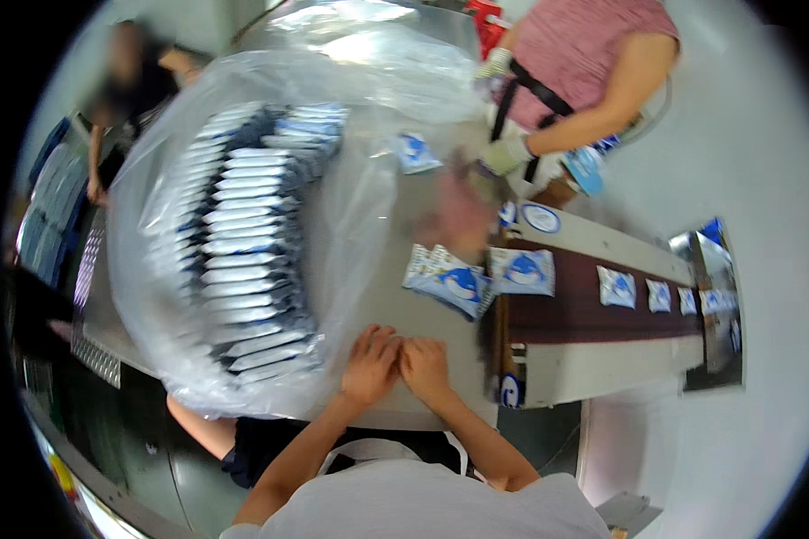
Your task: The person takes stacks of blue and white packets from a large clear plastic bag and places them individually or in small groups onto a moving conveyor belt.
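Observation:
My left hand (370, 366) rests at the near edge of the table with its fingers curled. Against its fingertips lies my right hand (425, 366), fingers drawn together. No object shows in either hand. Left of them, a large clear plastic bag (368, 193) lies spread, holding rows of silver-and-blue packets (247, 229) stood on edge. Just beyond my right hand, a few overlapping blue-and-white packets (454, 280) lie by the conveyor's end. One more packet (521, 271) sits on the lip of the belt.
A dark red conveyor belt (584, 314) carries several spaced packets from the right. Across the table a co-worker's gloved hand (505, 154) is near a blurred reddish shape (458, 216). A lone packet (415, 153) lies farther back. Another person (135, 85) is at the far left.

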{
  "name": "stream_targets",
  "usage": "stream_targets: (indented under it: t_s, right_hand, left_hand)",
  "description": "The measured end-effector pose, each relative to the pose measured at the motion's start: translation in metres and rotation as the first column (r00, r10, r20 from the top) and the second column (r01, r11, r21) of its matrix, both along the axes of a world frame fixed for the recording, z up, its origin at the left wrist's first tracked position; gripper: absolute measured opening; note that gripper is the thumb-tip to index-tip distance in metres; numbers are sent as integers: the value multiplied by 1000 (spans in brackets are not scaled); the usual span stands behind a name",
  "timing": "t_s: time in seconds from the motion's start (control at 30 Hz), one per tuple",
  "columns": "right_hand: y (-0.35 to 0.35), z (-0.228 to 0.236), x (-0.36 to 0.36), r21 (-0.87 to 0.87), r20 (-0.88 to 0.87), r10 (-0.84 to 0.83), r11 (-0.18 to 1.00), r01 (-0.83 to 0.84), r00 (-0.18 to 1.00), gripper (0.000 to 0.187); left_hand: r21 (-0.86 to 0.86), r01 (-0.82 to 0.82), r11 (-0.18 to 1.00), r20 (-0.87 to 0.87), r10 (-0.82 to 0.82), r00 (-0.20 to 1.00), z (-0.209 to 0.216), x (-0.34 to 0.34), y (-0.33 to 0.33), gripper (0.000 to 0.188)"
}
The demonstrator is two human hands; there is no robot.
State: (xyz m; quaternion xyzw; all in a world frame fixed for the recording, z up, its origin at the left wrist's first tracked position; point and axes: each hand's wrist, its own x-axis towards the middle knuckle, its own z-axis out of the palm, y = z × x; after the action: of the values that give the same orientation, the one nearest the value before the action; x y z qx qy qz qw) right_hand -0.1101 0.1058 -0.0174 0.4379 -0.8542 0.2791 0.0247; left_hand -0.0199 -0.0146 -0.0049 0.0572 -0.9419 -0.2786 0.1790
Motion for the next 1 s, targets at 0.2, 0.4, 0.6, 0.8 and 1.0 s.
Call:
stream_targets:
  t_s: [0.2, 0.4, 0.6, 0.8, 1.0]
  right_hand:
    - [11, 39, -23, 91, 356, 111, 984, -153, 928, 14]
    - [73, 153, -173, 6, 38, -85, 996, 85, 996, 14]
    - [264, 155, -350, 659, -362, -380, 541, 522, 851, 39]
    - [252, 170, -372, 946, -52, -123, 313, 88, 991, 60]
    - [115, 185, -341, 404, 438, 174, 838, -367, 882, 65]
  left_hand:
    - [-32, 29, 999, 7, -29, 1000, 6, -4, 1, 52]
    - [-38, 14, 999, 33, -13, 999, 11, 1, -1, 52]
    - [-15, 45, 999, 13, -45, 999, 12, -6, 0, 49]
    - [215, 34, 976, 44, -44, 998, 4, -2, -2, 43]
    - [806, -91, 585, 153, -58, 986, 3, -33, 36, 62]
